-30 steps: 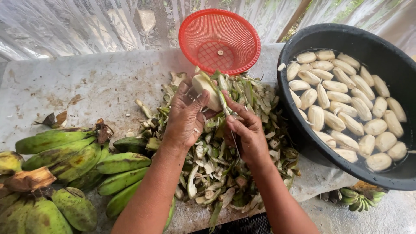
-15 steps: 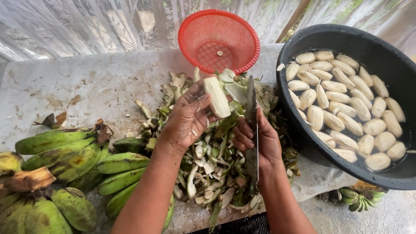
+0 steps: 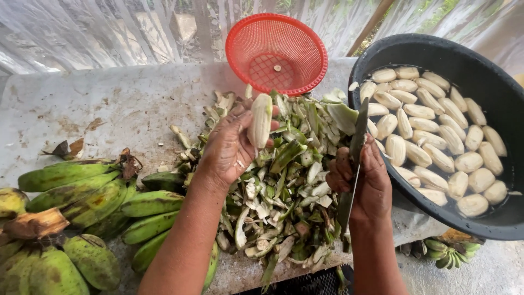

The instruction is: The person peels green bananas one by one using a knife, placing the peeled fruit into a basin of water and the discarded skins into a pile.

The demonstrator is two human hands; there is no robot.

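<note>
**Peeled banana in the left hand, knife in the right**

The left hand (image 3: 232,147) holds a peeled banana (image 3: 260,120) upright above the heap of green peels (image 3: 284,186); the fingers are curled around its lower part, and the pale top stands free. The right hand (image 3: 365,183) is closed around a knife (image 3: 356,158), whose dark blade points up and away from the person, near the rim of the black tub (image 3: 436,52).

The tub stands at the right end of the table (image 3: 109,104) and hangs partly over its edge; inside, many peeled bananas (image 3: 436,142) lie in water. A red mesh basket (image 3: 277,52) (round, tilted toward the camera) leans at the far edge of the table, just behind the peels. Unpeeled green bananas (image 3: 82,191) lie in the near left corner. No packages, labels or signs are visible. A white net curtain (image 3: 109,27) hangs behind the table.
</note>
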